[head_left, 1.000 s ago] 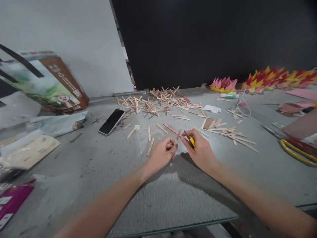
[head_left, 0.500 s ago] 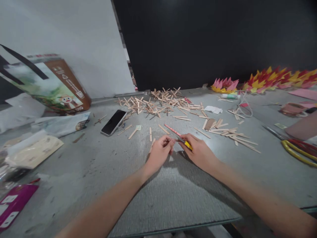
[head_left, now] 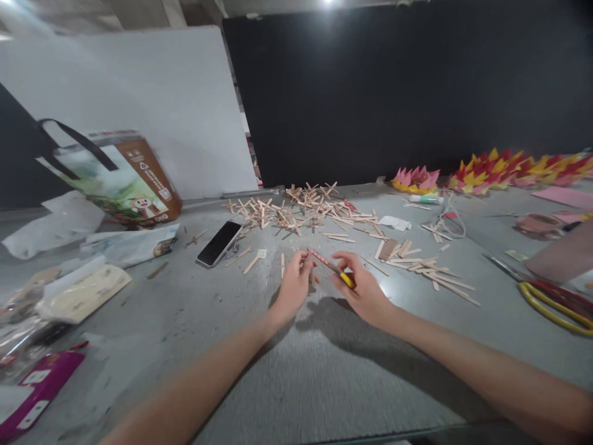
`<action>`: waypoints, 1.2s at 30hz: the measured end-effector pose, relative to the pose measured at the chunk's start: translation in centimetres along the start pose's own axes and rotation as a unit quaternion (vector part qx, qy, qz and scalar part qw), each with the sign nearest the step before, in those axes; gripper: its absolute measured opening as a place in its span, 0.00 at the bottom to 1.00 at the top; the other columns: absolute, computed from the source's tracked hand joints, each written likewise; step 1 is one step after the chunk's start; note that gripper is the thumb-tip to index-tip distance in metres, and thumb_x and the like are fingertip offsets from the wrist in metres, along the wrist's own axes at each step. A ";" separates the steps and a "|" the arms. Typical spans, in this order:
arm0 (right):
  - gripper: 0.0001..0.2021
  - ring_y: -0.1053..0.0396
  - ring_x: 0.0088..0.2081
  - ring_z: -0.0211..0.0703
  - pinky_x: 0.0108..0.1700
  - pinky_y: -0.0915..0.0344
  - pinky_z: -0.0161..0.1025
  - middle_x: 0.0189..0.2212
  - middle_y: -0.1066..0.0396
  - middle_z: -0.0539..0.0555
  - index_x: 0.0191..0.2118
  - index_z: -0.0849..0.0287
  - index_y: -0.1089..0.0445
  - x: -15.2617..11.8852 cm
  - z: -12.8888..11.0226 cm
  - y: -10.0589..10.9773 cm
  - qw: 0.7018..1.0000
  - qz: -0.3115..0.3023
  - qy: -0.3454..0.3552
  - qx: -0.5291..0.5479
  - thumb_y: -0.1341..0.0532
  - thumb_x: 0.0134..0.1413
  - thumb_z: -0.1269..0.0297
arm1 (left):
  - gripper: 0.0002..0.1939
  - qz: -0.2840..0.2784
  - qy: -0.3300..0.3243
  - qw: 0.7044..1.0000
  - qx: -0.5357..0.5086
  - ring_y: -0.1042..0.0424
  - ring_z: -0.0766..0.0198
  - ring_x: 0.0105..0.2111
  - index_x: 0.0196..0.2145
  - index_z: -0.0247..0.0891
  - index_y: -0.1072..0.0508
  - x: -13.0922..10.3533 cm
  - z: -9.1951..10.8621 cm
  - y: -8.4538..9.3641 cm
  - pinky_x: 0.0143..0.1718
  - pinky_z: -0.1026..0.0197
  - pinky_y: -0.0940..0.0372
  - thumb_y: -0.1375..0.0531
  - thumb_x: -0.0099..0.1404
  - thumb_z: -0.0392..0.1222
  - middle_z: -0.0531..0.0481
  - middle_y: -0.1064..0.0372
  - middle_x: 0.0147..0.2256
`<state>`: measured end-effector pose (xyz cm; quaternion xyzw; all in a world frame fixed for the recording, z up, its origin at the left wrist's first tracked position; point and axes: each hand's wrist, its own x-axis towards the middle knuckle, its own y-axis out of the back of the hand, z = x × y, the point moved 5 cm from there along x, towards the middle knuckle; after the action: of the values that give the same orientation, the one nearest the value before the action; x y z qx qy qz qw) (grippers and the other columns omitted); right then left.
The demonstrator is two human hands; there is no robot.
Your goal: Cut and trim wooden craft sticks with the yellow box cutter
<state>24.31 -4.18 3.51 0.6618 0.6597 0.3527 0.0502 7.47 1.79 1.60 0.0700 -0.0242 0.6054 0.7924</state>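
Observation:
My right hand (head_left: 364,290) is closed around a slim tool with a yellow body (head_left: 347,280). In line with it, a red-and-white patterned strip (head_left: 319,256) points away to the left; whether the two are joined I cannot tell. Close by on the left, my left hand (head_left: 296,281) has its fingers curled together near the strip's far tip. What it grips, if anything, is hidden. Loose wooden craft sticks lie around both hands, one single stick (head_left: 282,266) just left of my left hand.
Behind the hands spreads a heap of craft sticks (head_left: 301,207), with another pile (head_left: 417,266) at right. A phone (head_left: 219,243) and a carrier bag (head_left: 134,185) are at left. Yellow-handled scissors (head_left: 551,309) lie far right, near folded paper pieces (head_left: 500,173) and a glue stick (head_left: 426,199).
My hands have moved apart, the left one shifting left and away from me. The right still holds the yellow tool. The camera has tilted up.

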 end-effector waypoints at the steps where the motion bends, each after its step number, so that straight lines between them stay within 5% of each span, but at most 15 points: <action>1: 0.15 0.32 0.28 0.40 0.33 0.32 0.39 0.39 0.31 0.50 0.61 0.52 0.41 0.7 0.6 0.4 0.999 0.038 -0.012 0.032 0.43 0.74 0.57 | 0.22 0.006 0.011 1.000 -0.012 0.27 0.68 0.23 0.44 0.42 0.36 0.4 0.0 0.0 0.25 0.63 0.36 0.45 0.76 0.64 0.51 0.26 0.37; 6: 0.15 0.31 0.31 0.41 0.36 0.29 0.41 0.42 0.33 0.52 0.55 0.53 0.43 3.2 2.9 -0.4 0.995 0.079 -0.003 0.063 0.40 0.70 0.57 | 0.24 -0.003 0.029 0.999 -0.046 0.29 0.66 0.18 0.47 0.44 0.41 2.9 -0.4 -0.1 0.19 0.65 0.38 0.47 0.75 0.68 0.56 0.29 0.29; 10: 0.17 0.26 0.36 0.47 0.39 0.26 0.44 0.37 0.28 0.51 0.58 0.53 0.41 2.9 3.4 -1.3 0.999 0.009 0.013 0.041 0.39 0.69 0.59 | 0.24 -0.018 -0.004 0.998 -0.060 0.28 0.66 0.22 0.50 0.43 0.41 5.0 -1.2 -0.2 0.25 0.63 0.32 0.40 0.73 0.64 0.56 0.28 0.31; 15: 0.11 0.20 0.44 0.52 0.48 0.25 0.48 0.47 0.19 0.56 0.56 0.48 0.29 2.2 3.5 0.1 0.994 -0.065 0.059 -0.059 0.44 0.77 0.58 | 0.33 -0.042 0.018 0.992 -0.118 0.22 0.60 0.28 0.55 0.41 0.42 5.7 -2.7 0.0 0.31 0.57 0.26 0.33 0.67 0.63 0.52 0.24 0.32; 21: 0.24 0.19 0.41 0.52 0.45 0.22 0.49 0.46 0.21 0.58 0.70 0.49 0.45 2.2 5.2 0.7 0.997 -0.028 -0.013 -0.071 0.42 0.75 0.57 | 0.38 -0.085 0.058 0.984 -0.147 0.18 0.58 0.32 0.63 0.41 0.44 4.9 -2.6 -0.2 0.40 0.54 0.23 0.31 0.67 0.59 0.46 0.18 0.38; 26: 0.24 0.22 0.56 0.54 0.57 0.24 0.51 0.59 0.25 0.62 0.71 0.48 0.45 1.6 5.0 0.4 0.999 -0.018 0.012 -0.045 0.42 0.75 0.60 | 0.45 -0.085 0.086 0.978 -0.168 0.15 0.53 0.39 0.70 0.40 0.48 4.9 -2.6 -0.2 0.43 0.51 0.21 0.30 0.67 0.58 0.42 0.18 0.41; 31: 0.25 0.19 0.36 0.46 0.44 0.21 0.42 0.41 0.18 0.55 0.76 0.46 0.41 1.4 4.1 1.0 0.996 -0.064 0.010 -0.065 0.49 0.80 0.60 | 0.47 -0.068 0.083 0.977 -0.182 0.14 0.51 0.40 0.73 0.43 0.49 4.9 -2.2 0.2 0.45 0.50 0.20 0.29 0.67 0.53 0.47 0.18 0.38; 36: 0.25 0.20 0.34 0.40 0.43 0.24 0.36 0.37 0.17 0.52 0.76 0.51 0.39 1.6 3.2 1.1 0.994 -0.061 0.038 -0.081 0.48 0.79 0.65 | 0.43 -0.059 0.075 0.977 -0.189 0.14 0.51 0.40 0.69 0.42 0.45 4.8 -2.2 0.1 0.47 0.49 0.20 0.28 0.67 0.53 0.50 0.20 0.35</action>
<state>26.79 -1.62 2.35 0.6000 0.6695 0.4264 0.0995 8.50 6.70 0.01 -0.1253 -0.0749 0.5453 0.8255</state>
